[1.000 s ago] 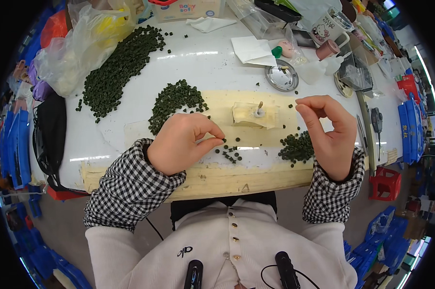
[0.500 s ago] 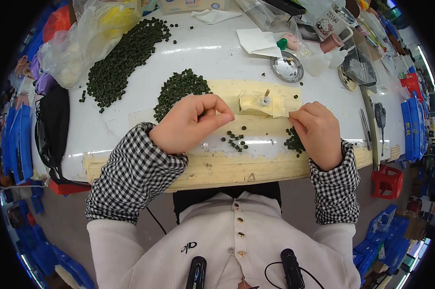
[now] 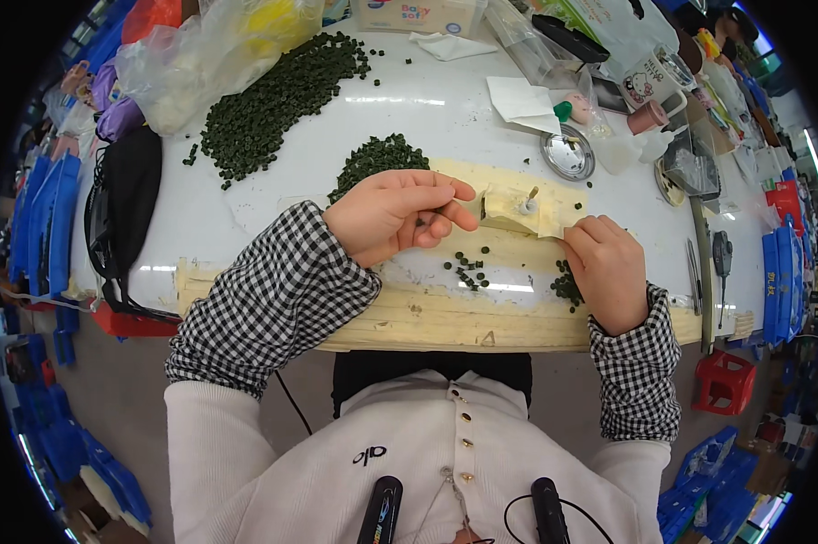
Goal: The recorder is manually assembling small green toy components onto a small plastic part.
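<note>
A small tape-covered block [image 3: 508, 210] with an upright peg [image 3: 532, 196] stands on a yellowish taped patch of the table. Just left of it is my left hand [image 3: 395, 216], its palm turned partly up and its fingers loosely curled; a dark speck shows among them, too small to name. My right hand [image 3: 608, 272] is closed in a pinch by the block's right corner, and its fingertips hide whatever is between them. Several small dark green pieces [image 3: 468, 270] lie between my hands, and more green pieces [image 3: 565, 285] lie beside my right fingers.
Behind my left hand is a heap of dark green pieces [image 3: 382, 156], with a larger heap [image 3: 273, 113] farther left. A round metal lid [image 3: 567, 154], a white paper [image 3: 522, 104] and a mug [image 3: 649, 82] are at the back right. Tweezers [image 3: 694, 272] lie at the right.
My left hand has turned its palm upward and its fingers have loosened. My right hand keeps its pinch by the block's corner. The whole view has shifted, so the table appears farther right.
</note>
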The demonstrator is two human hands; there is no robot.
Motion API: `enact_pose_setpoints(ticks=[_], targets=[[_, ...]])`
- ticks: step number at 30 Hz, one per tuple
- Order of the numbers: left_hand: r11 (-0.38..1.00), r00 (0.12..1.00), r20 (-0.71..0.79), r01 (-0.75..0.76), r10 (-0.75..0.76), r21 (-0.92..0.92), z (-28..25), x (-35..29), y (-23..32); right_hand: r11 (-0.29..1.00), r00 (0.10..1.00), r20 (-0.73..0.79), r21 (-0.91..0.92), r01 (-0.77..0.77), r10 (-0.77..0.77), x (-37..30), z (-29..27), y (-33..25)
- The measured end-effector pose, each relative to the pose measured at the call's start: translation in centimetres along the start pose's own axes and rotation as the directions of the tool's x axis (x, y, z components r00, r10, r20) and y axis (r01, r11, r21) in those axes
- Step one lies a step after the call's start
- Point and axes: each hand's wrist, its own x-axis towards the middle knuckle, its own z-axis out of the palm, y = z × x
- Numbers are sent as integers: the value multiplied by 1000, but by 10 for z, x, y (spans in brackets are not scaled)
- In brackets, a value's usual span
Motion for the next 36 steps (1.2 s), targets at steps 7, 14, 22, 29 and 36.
enact_pose_setpoints(ticks=[7,14,22,29,36], targets=[[1000,999,43,11,-11,5,-1,1,-2,979,991,9,158,-133,133,5,0,1],[1000,996,82,-26,25,3,7,-3,2,896,974,57,383,-223,218,9,-5,11],[991,980,143,-133,135,-24,27,-11,12,839,929,-340,540,63,149,36,-81,-27],[960,957,114,-251,265,-125,29,2,12,829,817,-573,423,365,-67,69,-54,-50],[936,963,62,-237,261,-262,13,1,12,777,896,-444,564,281,-2,67,-39,-43]])
